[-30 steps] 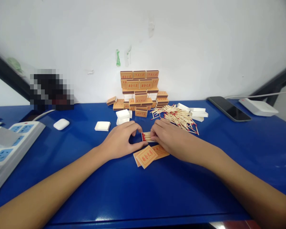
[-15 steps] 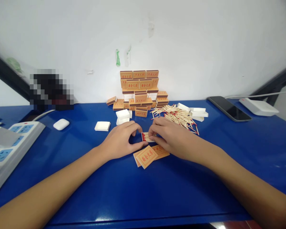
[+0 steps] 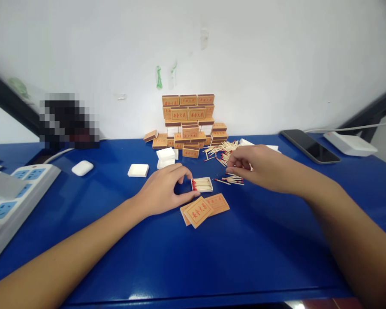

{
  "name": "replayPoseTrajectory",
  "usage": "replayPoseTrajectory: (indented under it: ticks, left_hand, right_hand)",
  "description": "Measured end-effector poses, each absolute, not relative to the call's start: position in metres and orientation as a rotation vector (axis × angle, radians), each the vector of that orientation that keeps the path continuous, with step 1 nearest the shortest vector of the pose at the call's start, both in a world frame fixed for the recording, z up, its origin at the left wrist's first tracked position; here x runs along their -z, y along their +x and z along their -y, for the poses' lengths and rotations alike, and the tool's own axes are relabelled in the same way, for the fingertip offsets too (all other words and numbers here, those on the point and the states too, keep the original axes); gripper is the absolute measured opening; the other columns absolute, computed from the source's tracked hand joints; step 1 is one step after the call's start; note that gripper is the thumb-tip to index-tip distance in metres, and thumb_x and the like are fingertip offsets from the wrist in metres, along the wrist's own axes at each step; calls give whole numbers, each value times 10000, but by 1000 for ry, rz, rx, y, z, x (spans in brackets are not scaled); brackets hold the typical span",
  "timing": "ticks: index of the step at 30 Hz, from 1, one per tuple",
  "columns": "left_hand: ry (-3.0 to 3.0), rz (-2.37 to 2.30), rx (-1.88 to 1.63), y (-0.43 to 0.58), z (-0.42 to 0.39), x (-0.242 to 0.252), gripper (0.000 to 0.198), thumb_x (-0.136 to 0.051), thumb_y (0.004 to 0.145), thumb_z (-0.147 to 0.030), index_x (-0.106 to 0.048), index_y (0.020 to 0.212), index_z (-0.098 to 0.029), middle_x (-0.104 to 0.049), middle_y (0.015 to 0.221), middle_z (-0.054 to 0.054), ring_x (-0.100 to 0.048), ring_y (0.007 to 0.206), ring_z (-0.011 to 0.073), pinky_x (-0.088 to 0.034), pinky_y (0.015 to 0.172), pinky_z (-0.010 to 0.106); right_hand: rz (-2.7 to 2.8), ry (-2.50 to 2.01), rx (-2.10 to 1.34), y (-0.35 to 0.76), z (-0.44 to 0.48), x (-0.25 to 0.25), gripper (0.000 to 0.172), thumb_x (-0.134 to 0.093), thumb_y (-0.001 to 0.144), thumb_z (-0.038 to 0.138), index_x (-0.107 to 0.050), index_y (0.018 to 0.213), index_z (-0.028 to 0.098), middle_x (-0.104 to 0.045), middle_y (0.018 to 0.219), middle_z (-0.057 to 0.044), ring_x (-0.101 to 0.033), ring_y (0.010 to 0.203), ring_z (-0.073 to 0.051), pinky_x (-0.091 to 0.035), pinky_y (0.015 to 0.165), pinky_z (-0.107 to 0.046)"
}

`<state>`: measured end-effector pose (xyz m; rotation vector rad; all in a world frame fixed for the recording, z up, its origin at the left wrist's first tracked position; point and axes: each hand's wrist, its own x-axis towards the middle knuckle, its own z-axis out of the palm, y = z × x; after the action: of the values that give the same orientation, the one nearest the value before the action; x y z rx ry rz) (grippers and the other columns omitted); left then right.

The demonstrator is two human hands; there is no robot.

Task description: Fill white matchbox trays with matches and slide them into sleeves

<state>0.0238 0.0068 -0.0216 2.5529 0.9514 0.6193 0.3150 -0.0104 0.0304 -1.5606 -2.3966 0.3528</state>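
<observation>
A white matchbox tray lies on the blue table, filled with a layer of red-headed matches. Thumb and forefinger of my left hand bracket its left end and pinch it at the corners. To the right, my right hand has its fingertips pinched together at a match by a small loose group of matches. The larger match pile is partly hidden behind this hand. Orange matchbox sleeves, flattened and overlapping, lie just in front of the tray.
Orange matchboxes are stacked against the wall. White empty trays and a single tray sit left of centre. A phone and white box are at right; a white earbud case and power strip at left.
My right hand has moved right from the tray to the loose matches, uncovering the tray and its matches. My left hand stays at the tray's left end.
</observation>
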Motion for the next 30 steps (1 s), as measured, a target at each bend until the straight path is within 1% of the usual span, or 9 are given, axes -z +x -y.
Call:
replayPoseTrajectory:
  ticks: [3,8,13,18,22,27,30]
  left_hand:
    - [2553,-947,-627,24,-7,22,316,-748,907,-480,-649,1063,-224,-624,906,5,-587,779,173,-450,683,314]
    - [2544,-951,-626,24,-7,21,312,-759,902,-468,-650,1062,-223,-621,903,1,-584,773,169,-449,681,313]
    - [2544,-950,-626,24,-6,21,313,-769,895,-461,-655,1056,-217,-608,897,-5,-578,773,164,-447,681,312]
    - [2536,-955,-620,24,-7,20,308,-770,895,-453,-658,1057,-217,-601,896,-8,-574,774,162,-448,682,312]
    - [2542,-949,-623,24,-6,20,308,-768,897,-453,-657,1059,-217,-604,893,-6,-574,769,163,-444,683,311]
    - [2555,-945,-625,25,-6,20,309,-758,901,-463,-647,1043,-212,-606,894,-3,-571,775,167,-441,683,310]
    - [2564,-942,-626,26,-6,20,302,-753,906,-459,-641,1031,-208,-607,893,-2,-569,778,169,-438,682,309]
  right_hand:
    - [2428,-1568,-448,320,10,-28,185,-609,924,359,-673,809,229,-666,715,-22,-565,637,-166,-383,587,-308]
    - [2476,-1574,-492,310,13,-20,144,-664,901,373,-706,870,239,-686,801,-26,-587,701,-178,-390,609,-313]
    - [2519,-1565,-500,297,13,-14,115,-639,926,312,-694,885,219,-681,855,-49,-595,752,-194,-398,651,-327]
    - [2539,-1521,-492,294,14,-13,150,-574,976,279,-636,858,210,-671,899,-64,-588,785,-202,-405,680,-336]
    - [2437,-1479,-430,285,17,-15,177,-556,1021,321,-629,907,207,-656,919,-66,-600,797,-203,-420,691,-329]
    - [2473,-1424,-226,255,23,-8,92,-591,1022,212,-638,950,180,-642,991,-78,-623,873,-210,-442,755,-323]
    - [2505,-1447,-146,246,24,-2,100,-606,1022,212,-645,940,172,-635,977,-78,-622,852,-211,-436,729,-323]
